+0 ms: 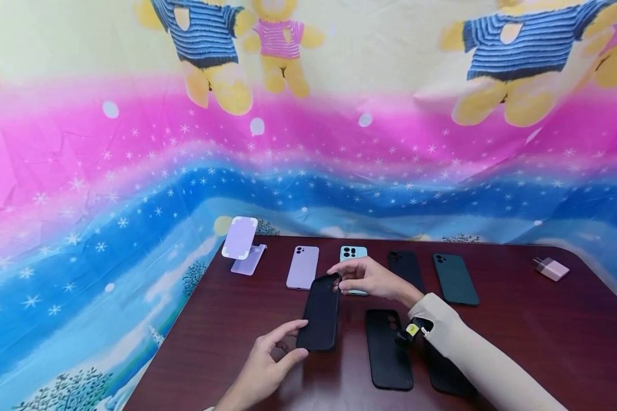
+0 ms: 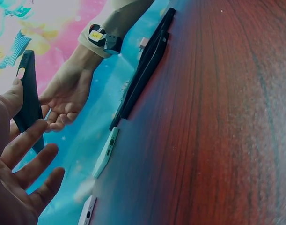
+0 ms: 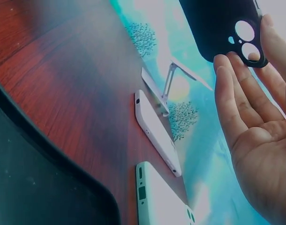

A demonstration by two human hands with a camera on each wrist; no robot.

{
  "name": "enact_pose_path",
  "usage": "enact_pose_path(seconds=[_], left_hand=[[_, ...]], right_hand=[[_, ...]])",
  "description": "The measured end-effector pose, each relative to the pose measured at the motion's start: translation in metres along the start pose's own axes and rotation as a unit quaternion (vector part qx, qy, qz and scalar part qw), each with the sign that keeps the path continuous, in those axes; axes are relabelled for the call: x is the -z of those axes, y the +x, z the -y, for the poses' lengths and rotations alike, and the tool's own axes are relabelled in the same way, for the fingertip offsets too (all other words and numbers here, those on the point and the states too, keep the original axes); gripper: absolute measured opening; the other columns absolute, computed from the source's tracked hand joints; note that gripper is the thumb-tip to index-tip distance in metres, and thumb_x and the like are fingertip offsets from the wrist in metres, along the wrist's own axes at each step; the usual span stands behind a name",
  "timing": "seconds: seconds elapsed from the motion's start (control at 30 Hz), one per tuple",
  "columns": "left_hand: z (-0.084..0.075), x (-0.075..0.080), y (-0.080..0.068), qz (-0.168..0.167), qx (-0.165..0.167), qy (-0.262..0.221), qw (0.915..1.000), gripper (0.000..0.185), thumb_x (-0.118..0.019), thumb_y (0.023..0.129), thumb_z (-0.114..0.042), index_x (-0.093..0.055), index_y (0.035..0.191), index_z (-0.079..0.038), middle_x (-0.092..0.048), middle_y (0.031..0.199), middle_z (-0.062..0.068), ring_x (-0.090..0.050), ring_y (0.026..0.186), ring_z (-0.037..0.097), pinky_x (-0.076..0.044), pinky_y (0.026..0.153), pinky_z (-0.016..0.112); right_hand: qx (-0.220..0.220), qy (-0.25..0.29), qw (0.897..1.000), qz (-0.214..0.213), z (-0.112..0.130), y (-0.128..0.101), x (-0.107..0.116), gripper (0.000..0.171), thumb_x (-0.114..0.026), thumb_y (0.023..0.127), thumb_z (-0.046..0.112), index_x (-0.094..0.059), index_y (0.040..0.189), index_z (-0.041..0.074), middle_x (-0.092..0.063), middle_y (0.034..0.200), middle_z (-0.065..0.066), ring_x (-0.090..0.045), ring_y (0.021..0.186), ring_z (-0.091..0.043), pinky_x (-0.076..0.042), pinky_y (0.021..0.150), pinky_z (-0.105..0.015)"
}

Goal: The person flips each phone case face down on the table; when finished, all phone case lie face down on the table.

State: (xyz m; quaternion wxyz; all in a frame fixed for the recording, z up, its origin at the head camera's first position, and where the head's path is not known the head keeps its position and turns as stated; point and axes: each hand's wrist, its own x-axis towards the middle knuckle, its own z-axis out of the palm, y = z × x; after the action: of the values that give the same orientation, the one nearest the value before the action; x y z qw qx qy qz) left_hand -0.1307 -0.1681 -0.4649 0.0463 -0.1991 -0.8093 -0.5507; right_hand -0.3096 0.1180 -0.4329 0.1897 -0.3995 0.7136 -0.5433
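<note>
Left hand (image 1: 267, 362) is pinching the black case's (image 1: 320, 311) lower end, right hand (image 1: 366, 278) pinching its camera end, keeping it tilted above the table (image 1: 519, 337).

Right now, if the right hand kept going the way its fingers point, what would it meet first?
The black phone case held up between both hands; the right hand has fingertips already at its camera cutout. Beyond, probably the lilac case, though depth is unclear.

On the dark wood table (image 1: 545, 331) lie a lilac phone (image 1: 303, 267), a teal phone (image 1: 351, 252), two dark cases (image 1: 405, 268) and (image 1: 455, 278) in the back row, and two black cases (image 1: 388, 348) nearer. A white stand (image 1: 243, 244) sits left, a pink charger (image 1: 551, 268) right. A bear-print cloth (image 1: 308, 114) hangs behind.
</note>
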Motion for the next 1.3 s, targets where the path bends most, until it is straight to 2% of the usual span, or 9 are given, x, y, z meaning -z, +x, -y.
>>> enact_pose_path(seconds=[0.17,0.37,0.63,0.8,0.87,0.93,1.07,1.2,1.3], left_hand=[[-0.001,-0.001,0.002,-0.002,-0.007,0.005,1.0,0.041,-0.068,0.1,-0.023,-0.061,0.14,-0.024,-0.076,0.106,0.002,-0.07,0.092,0.007,-0.058,0.074,0.028],[-0.003,-0.002,0.003,0.002,-0.024,0.007,0.9997,0.041,-0.066,0.101,-0.02,-0.06,0.142,-0.022,-0.076,0.11,0.004,-0.069,0.093,0.004,-0.059,0.074,0.029],[-0.005,-0.004,0.003,0.027,-0.052,0.023,0.998,0.04,-0.061,0.104,-0.018,-0.057,0.144,-0.02,-0.075,0.107,0.006,-0.071,0.081,0.019,-0.059,0.069,0.027],[-0.003,-0.008,0.003,0.034,-0.087,0.02,0.9954,0.046,-0.061,0.103,-0.012,-0.052,0.148,-0.015,-0.073,0.116,0.009,-0.071,0.079,0.019,-0.059,0.068,0.027],[-0.002,-0.009,0.003,0.028,-0.111,0.031,0.9929,0.048,-0.062,0.102,-0.009,-0.05,0.149,-0.011,-0.072,0.12,0.01,-0.072,0.086,0.017,-0.059,0.069,0.027],[-0.001,-0.009,0.003,0.02,-0.127,0.042,0.9908,0.049,-0.062,0.102,-0.007,-0.049,0.149,-0.009,-0.072,0.121,0.011,-0.072,0.094,0.015,-0.058,0.072,0.026],[0.0,-0.009,0.004,0.01,-0.143,0.066,0.9875,0.051,-0.061,0.102,-0.007,-0.047,0.151,-0.007,-0.074,0.119,0.013,-0.069,0.1,0.008,-0.057,0.075,0.025],[-0.002,-0.009,0.005,0.016,-0.146,0.069,0.9866,0.055,-0.059,0.103,-0.007,-0.04,0.155,-0.007,-0.075,0.117,0.013,-0.069,0.095,0.008,-0.056,0.077,0.024],[-0.006,-0.01,0.003,0.013,-0.138,0.067,0.9881,0.061,-0.059,0.103,-0.007,-0.034,0.159,-0.011,-0.076,0.117,0.012,-0.068,0.092,0.007,-0.055,0.076,0.024]], right_hand=[[0.0,0.002,1.0,0.005,0.002,0.0,0.002,0.046,-0.07,0.099,0.016,-0.06,0.143,0.006,-0.074,0.116,-0.013,-0.074,0.11,-0.024,-0.06,0.091,-0.035],[0.024,0.01,1.0,-0.003,0.002,0.002,0.004,0.04,-0.066,0.101,0.011,-0.061,0.139,0.001,-0.075,0.11,-0.01,-0.076,0.102,-0.018,-0.061,0.089,-0.041],[0.052,-0.011,0.998,-0.013,0.0,0.007,0.003,0.033,-0.067,0.1,0.012,-0.067,0.13,-0.001,-0.079,0.107,-0.003,-0.075,0.091,-0.012,-0.062,0.079,-0.041],[0.07,-0.022,0.997,-0.02,-0.001,0.01,0.001,0.029,-0.069,0.099,0.013,-0.07,0.126,0.003,-0.075,0.114,-0.004,-0.074,0.096,-0.013,-0.061,0.083,-0.037],[0.07,-0.028,0.997,-0.026,-0.002,0.01,-0.001,0.028,-0.069,0.099,0.013,-0.07,0.125,0.004,-0.072,0.119,-0.006,-0.074,0.099,-0.012,-0.06,0.085,-0.035],[0.069,-0.035,0.997,-0.028,-0.003,0.011,-0.002,0.027,-0.068,0.099,0.013,-0.069,0.124,0.004,-0.07,0.123,-0.009,-0.072,0.095,-0.011,-0.06,0.082,-0.037],[0.061,-0.031,0.998,-0.01,-0.003,0.011,-0.005,0.025,-0.063,0.102,0.012,-0.065,0.126,0.005,-0.074,0.115,-0.014,-0.073,0.085,-0.022,-0.06,0.072,-0.047],[0.035,-0.044,0.998,-0.001,-0.001,0.012,-0.009,0.025,-0.059,0.106,0.016,-0.06,0.13,0.013,-0.075,0.103,-0.012,-0.073,0.086,-0.038,-0.058,0.069,-0.046],[0.002,-0.045,0.999,0.005,0.0,0.011,-0.01,0.027,-0.056,0.108,0.021,-0.058,0.134,0.02,-0.075,0.104,-0.009,-0.072,0.088,-0.045,-0.057,0.07,-0.047]])
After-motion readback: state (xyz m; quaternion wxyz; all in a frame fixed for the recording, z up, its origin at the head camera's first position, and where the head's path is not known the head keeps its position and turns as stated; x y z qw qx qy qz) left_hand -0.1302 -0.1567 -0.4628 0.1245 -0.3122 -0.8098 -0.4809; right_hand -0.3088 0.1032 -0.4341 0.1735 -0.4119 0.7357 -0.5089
